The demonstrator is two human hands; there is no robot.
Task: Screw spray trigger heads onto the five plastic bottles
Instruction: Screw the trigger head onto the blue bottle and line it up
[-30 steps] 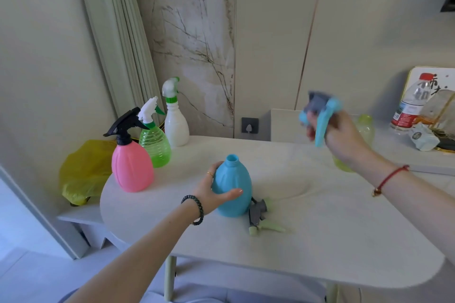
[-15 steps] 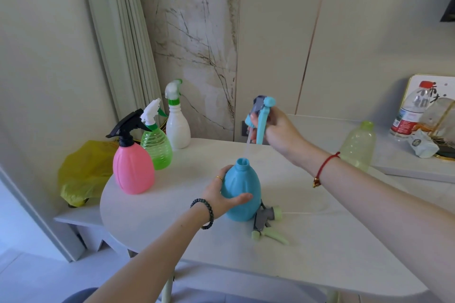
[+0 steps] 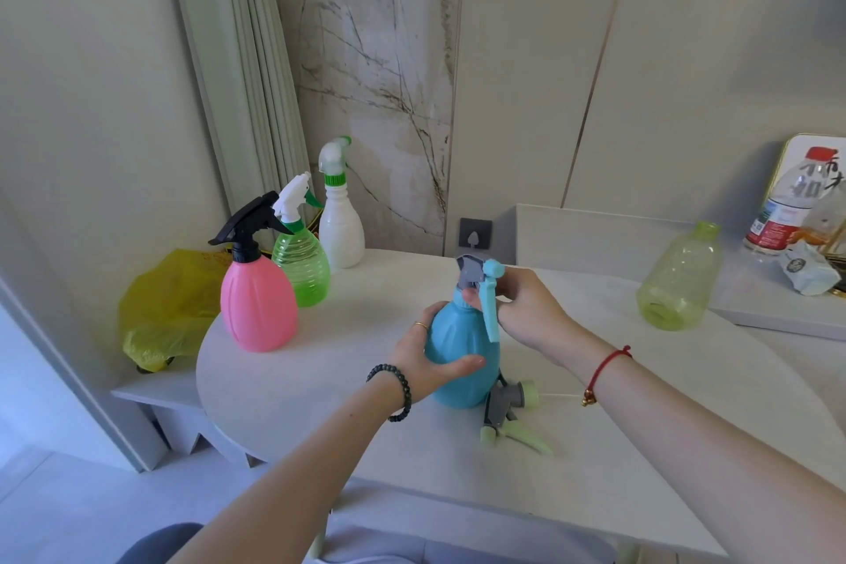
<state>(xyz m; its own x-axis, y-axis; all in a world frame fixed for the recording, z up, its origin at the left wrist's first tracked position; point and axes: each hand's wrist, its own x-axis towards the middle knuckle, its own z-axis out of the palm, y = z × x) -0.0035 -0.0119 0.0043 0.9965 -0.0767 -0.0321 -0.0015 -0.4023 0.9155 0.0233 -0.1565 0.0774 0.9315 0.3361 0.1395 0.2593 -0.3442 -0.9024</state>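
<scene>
A blue bottle (image 3: pixel 462 348) stands upright on the white table (image 3: pixel 320 380). My left hand (image 3: pixel 423 362) wraps its side. My right hand (image 3: pixel 526 311) grips a blue and grey trigger head (image 3: pixel 480 284) that sits on the bottle's neck. A pale green and grey trigger head (image 3: pixel 508 419) lies loose on the table just right of the blue bottle. At the far left stand a pink bottle (image 3: pixel 258 302), a green bottle (image 3: pixel 302 266) and a white bottle (image 3: pixel 341 229), each with a trigger head on. A yellow-green bottle (image 3: pixel 677 279) without a head stands at the right.
A yellow plastic bag (image 3: pixel 165 311) lies on a low ledge left of the table. A water bottle (image 3: pixel 792 202), a crumpled wrapper (image 3: pixel 808 272) and a framed sign sit on a raised counter at the far right. The wall stands close behind.
My right hand has brought the blue trigger head down from above onto the neck of the blue bottle. My left hand has stayed on the bottle.
</scene>
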